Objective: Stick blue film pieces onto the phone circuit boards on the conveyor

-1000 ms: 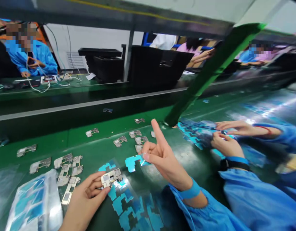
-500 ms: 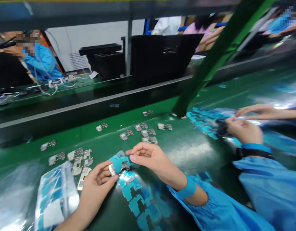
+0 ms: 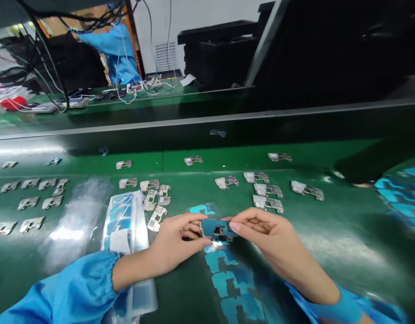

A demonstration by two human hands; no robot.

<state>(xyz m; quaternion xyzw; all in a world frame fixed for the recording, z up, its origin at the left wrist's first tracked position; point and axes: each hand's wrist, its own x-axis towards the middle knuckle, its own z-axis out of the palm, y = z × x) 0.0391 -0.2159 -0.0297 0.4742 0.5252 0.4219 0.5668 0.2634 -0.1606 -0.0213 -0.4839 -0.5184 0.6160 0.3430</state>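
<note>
A small circuit board (image 3: 217,228) with blue film over its upper face is held level between my hands. My left hand (image 3: 178,240) is closed on its left end, thumb below and fingers behind. At the right end, the thumb and forefinger of my right hand (image 3: 268,234) pinch the board's edge; whether they grip film or board there is hard to see. Just below the board lies a clear sheet of blue cut-out film stickers (image 3: 224,281), with one more sticker (image 3: 202,209) showing behind it.
Bare metal-faced boards lie grouped right (image 3: 266,190), centre-left (image 3: 156,198) and far left (image 3: 30,202). Beside my left forearm is a plastic bag of blue film (image 3: 121,211). More blue film (image 3: 401,198) sits at the right edge. A raised ledge (image 3: 160,122) crosses behind.
My view has swung left, so the neighbour's hands at the right are out of sight. Both my hands still hold the board, now flatter, with the right fingers at its right end.
</note>
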